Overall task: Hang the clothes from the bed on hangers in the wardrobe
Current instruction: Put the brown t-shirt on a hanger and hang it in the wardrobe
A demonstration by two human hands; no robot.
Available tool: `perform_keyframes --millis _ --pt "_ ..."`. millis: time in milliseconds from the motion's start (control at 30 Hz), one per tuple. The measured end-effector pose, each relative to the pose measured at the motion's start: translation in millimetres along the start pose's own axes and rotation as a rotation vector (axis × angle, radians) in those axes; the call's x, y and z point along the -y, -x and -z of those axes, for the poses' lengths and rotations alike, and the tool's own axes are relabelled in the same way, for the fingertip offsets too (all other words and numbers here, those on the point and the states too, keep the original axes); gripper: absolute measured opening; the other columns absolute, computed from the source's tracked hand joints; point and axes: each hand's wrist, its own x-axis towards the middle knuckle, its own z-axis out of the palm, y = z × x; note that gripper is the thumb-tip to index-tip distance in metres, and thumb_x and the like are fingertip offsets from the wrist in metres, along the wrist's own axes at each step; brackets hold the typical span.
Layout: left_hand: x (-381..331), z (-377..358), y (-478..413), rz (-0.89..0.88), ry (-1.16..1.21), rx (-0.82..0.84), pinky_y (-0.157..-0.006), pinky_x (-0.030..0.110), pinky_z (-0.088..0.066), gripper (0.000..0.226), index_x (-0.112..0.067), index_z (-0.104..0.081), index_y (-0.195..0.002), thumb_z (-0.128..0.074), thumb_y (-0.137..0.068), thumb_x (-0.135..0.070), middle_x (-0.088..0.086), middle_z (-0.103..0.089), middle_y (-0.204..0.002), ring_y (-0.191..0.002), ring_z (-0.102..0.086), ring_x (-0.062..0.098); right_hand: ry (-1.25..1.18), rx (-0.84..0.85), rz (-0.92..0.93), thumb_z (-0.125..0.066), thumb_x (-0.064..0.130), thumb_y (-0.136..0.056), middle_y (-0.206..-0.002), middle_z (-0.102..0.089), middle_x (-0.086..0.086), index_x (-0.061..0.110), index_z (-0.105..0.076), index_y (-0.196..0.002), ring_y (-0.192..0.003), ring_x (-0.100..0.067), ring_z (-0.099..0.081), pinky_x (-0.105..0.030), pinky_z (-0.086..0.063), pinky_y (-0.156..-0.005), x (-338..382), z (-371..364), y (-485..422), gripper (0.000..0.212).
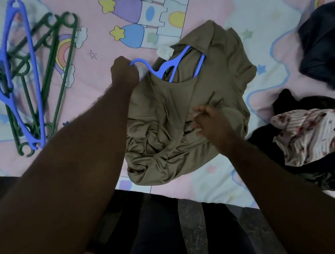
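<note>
An olive-brown garment (216, 81) lies crumpled in the middle of the bed (86, 13). A blue hanger (175, 64) sits inside its neck opening, with the hook sticking out to the left. My left hand (123, 71) grips that hook. My right hand (211, 120) pinches a fold of the garment's fabric lower down. The wardrobe is out of sight.
A pile of several green hangers (50, 63) with a blue hanger (21, 61) on top lies at the left of the bed. At the right lie a dark garment (327, 46), a black garment (319, 172) and a pink striped floral cloth (307, 135). The bed edge runs below the olive garment.
</note>
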Motion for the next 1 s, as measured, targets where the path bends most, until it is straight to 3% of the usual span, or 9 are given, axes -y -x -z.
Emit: perform_keyframes --millis 167,267,433,533,600,700,767,900,1000 --pt "-47.0 34.5 37.0 -0.166 0.198 -0.069 -0.080 0.032 -0.048 0.008 -0.006 -0.065 -0.091 -0.059 -0.086 -0.006 0.015 -0.071 -0.095 -0.092 -0.065 0.027 -0.018 -0.021 0.063 -0.052 0.011 -0.097 -0.093 -0.064 -0.003 0.014 -0.057 -0.111 -0.063 -0.004 -0.063 -0.022 -0.047 -0.056 27.0 18.7 20.2 0.015" --pt "-75.1 50.8 76.8 -0.259 0.217 -0.062 -0.075 0.038 -0.051 0.005 -0.003 -0.064 -0.088 -0.064 -0.086 -0.008 0.017 -0.070 -0.088 -0.084 -0.065 0.030 0.005 -0.043 0.132 -0.054 0.011 -0.096 -0.091 -0.064 -0.003 0.017 -0.058 -0.106 -0.062 -0.003 -0.063 -0.020 -0.049 -0.057 47.9 31.3 37.2 0.013" --pt "-113.7 91.3 152.6 -0.348 0.259 -0.132 -0.063 0.030 -0.047 0.013 -0.012 -0.056 -0.082 -0.066 -0.086 -0.004 0.001 -0.058 -0.072 -0.071 -0.056 0.025 0.076 -0.021 0.313 -0.058 0.022 -0.087 -0.088 -0.068 0.004 0.037 -0.060 -0.089 -0.081 -0.019 -0.069 -0.044 -0.057 -0.080 102.2 62.7 71.3 0.016" --pt "-133.2 126.9 202.3 -0.430 0.248 -0.177 -0.066 0.042 -0.053 0.008 -0.006 -0.062 -0.084 -0.069 -0.085 -0.005 0.003 -0.057 -0.068 -0.069 -0.058 0.028 0.175 -0.003 0.478 -0.060 0.017 -0.090 -0.100 -0.068 -0.005 0.023 -0.063 -0.111 -0.097 -0.025 -0.066 -0.041 -0.055 -0.086 140.8 86.2 104.3 0.022" --pt "-147.5 149.6 230.6 -0.457 0.243 -0.187 -0.067 0.042 -0.052 0.010 -0.006 -0.063 -0.081 -0.073 -0.083 -0.007 0.005 -0.059 -0.069 -0.069 -0.058 0.027 0.262 0.028 0.581 -0.063 0.015 -0.093 -0.118 -0.064 -0.010 0.012 -0.057 -0.128 -0.109 -0.023 -0.061 -0.030 -0.049 -0.088 164.9 98.5 126.0 0.036" --pt "-176.3 187.1 286.0 -0.510 0.245 -0.248 -0.066 0.036 -0.048 0.013 -0.014 -0.067 -0.076 -0.077 -0.078 -0.005 0.000 -0.061 -0.064 -0.065 -0.056 0.021 0.455 0.106 0.832 -0.067 0.020 -0.092 -0.139 -0.054 -0.007 0.013 -0.049 -0.139 -0.127 -0.021 -0.050 -0.029 -0.038 -0.103 201.2 114.4 172.8 0.050" --pt "-196.4 208.3 321.5 -0.550 0.257 -0.306 -0.069 0.029 -0.046 0.011 -0.013 -0.072 -0.080 -0.078 -0.075 -0.005 0.002 -0.065 -0.070 -0.066 -0.057 0.016 0.486 0.191 0.956 -0.068 0.019 -0.091 -0.132 -0.058 -0.003 0.017 -0.052 -0.135 -0.123 -0.018 -0.052 -0.031 -0.039 -0.103 224.5 118.9 206.4 0.047" --pt "-225.8 250.0 397.3 -0.632 0.228 -0.478 -0.075 0.030 -0.045 0.014 -0.011 -0.077 -0.087 -0.080 -0.074 -0.009 0.012 -0.066 -0.086 -0.075 -0.059 0.018 0.454 0.270 1.200 -0.060 0.011 -0.091 -0.090 -0.069 0.000 0.021 -0.061 -0.095 -0.086 -0.019 -0.064 -0.035 -0.049 -0.080 257.2 124.0 278.4 0.012" --pt "-233.4 284.5 440.3 -0.671 0.261 -0.526 -0.069 0.025 -0.047 0.016 -0.006 -0.073 -0.096 -0.075 -0.081 -0.010 0.007 -0.068 -0.081 -0.069 -0.061 0.011 0.405 0.250 1.269 -0.052 0.015 -0.097 -0.078 -0.071 0.002 0.015 -0.062 -0.085 -0.076 -0.015 -0.066 -0.033 -0.051 -0.072 276.6 129.3 319.8 0.015"
